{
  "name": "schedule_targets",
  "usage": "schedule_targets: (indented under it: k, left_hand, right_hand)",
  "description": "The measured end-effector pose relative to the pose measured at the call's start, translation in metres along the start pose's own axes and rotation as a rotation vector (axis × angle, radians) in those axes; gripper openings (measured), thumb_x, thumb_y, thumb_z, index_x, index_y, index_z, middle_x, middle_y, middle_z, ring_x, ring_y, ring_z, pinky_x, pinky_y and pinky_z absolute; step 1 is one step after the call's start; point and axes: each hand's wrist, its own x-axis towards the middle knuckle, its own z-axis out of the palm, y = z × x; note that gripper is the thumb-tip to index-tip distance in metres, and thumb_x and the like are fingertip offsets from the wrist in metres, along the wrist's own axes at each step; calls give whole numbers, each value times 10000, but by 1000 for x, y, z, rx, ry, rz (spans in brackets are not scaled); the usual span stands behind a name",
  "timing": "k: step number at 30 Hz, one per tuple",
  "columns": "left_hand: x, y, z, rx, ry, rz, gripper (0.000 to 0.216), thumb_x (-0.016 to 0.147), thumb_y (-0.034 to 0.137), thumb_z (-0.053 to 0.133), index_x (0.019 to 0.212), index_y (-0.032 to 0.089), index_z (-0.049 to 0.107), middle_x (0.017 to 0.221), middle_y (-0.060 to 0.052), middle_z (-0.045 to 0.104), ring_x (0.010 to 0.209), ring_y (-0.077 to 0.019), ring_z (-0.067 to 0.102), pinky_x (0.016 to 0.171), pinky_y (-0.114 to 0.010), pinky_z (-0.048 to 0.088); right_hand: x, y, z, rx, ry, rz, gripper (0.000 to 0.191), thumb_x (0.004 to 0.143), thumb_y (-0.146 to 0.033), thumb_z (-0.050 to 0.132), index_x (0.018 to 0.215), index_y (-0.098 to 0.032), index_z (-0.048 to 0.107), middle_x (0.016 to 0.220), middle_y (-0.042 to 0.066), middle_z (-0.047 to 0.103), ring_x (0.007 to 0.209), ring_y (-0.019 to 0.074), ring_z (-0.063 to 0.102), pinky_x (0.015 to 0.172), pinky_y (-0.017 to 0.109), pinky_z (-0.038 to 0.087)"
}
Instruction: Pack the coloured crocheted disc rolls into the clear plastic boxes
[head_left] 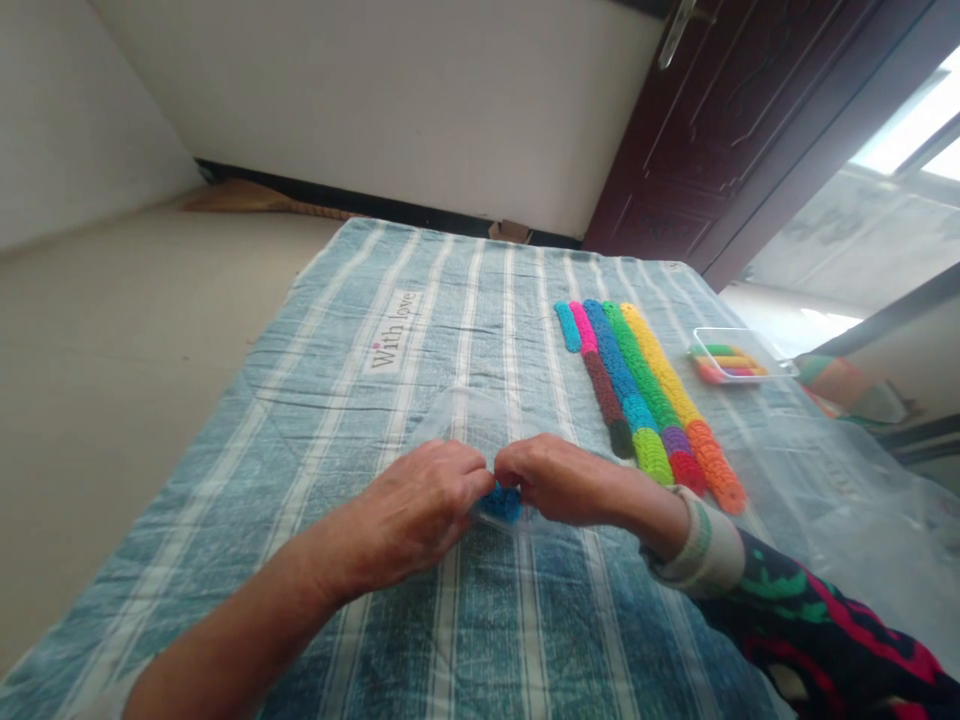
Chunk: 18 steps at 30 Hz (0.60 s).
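Near the middle of the striped cloth, my left hand (424, 495) and my right hand (562, 480) meet with fingers pinched over a clear plastic bag (471, 412). A blue crocheted piece (502, 503) shows below the fingertips, apparently inside the bag. The bag's edge seems to be between the fingers of both hands, though its exact grip is partly hidden. To the right of my hands lie overlapping rows of crocheted discs: yellow (656, 355), green (637, 365), blue (609, 345) and brown (602, 388), with further colours at their near ends.
A clear plastic box (787, 370) holding colourful pieces stands at the right side of the table. Loose clear plastic bags (862, 510) lie nearer on that side. The striped cloth (337, 400) covers the table, and a dark red door (720, 110) is behind.
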Motion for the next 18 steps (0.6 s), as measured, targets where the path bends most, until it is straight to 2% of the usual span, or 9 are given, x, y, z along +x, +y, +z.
schedule_targets:
  k: [3, 8, 13, 15, 18]
  left_hand:
    - [0, 2, 7, 86, -61, 28, 343, 728, 73, 553, 1019, 235, 635, 1044, -59, 636, 979, -256, 581, 854, -395, 444]
    - [3, 2, 21, 153, -24, 55, 361, 829, 109, 499, 1129, 271, 617, 1144, -73, 606, 1039, -271, 553, 889, -442, 444]
    - [6, 3, 27, 170, -49, 36, 267, 886, 140, 449, 1065, 245, 617, 1111, -80, 596, 1021, -276, 534, 868, -461, 435]
    - [5, 1, 29, 183, -30, 35, 245, 876, 115, 444, 999, 241, 613, 1073, -67, 590, 991, -265, 522, 858, -452, 424]
    - [2, -2, 34, 182, 16, 55, 230, 851, 78, 449, 934, 240, 589, 1032, -44, 575, 965, -248, 500, 868, -438, 401]
  right_hand:
    - [1, 1, -2, -6, 0, 0, 181, 741, 7, 530, 762, -160, 596, 699, -11, 600, 650, 106, 474, 607, 235, 312]
    - [5, 3, -1, -51, -15, -16, 172, 743, -2, 555, 782, -155, 623, 734, 7, 639, 662, 115, 519, 607, 236, 333]
    - [4, -1, -7, -86, -52, -15, 170, 750, -22, 597, 828, -164, 649, 777, 13, 669, 696, 130, 555, 617, 240, 373]
    - [1, -1, -17, -62, 39, -9, 152, 773, -48, 627, 867, -163, 658, 821, 21, 677, 738, 131, 574, 660, 237, 405]
    - [-3, 14, -43, -93, 331, 91, 108, 838, -101, 624, 923, -153, 665, 893, 44, 672, 811, 143, 592, 742, 254, 429]
